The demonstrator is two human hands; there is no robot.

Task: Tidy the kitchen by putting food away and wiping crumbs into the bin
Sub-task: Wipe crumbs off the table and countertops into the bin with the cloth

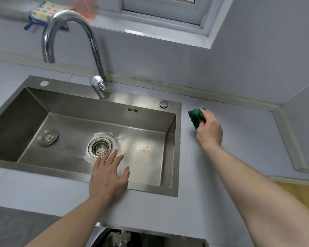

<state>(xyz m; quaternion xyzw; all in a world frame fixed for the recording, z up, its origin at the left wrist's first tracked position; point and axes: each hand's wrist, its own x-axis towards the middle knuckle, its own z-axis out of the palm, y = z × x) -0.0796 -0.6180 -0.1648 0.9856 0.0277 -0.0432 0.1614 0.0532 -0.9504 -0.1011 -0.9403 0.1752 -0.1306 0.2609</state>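
Note:
My right hand (210, 130) grips a bunched green cloth (195, 117) and presses it on the grey counter (239, 157) just right of the steel sink (14, 166). My left hand (108, 177) lies flat with fingers spread over the sink's front rim, its fingertips reaching over the basin near the drain strainer (100, 147). A few small crumbs speckle the basin floor to the right of the drain. Below the counter's front edge, a dark opening (132, 237) shows, its contents unclear.
A curved chrome tap (89, 41) rises behind the sink. A spotted cloth (45, 11) lies on the window ledge at the back left. A round plug cover (47, 137) sits in the basin's left part. Walls close the counter at the back and right.

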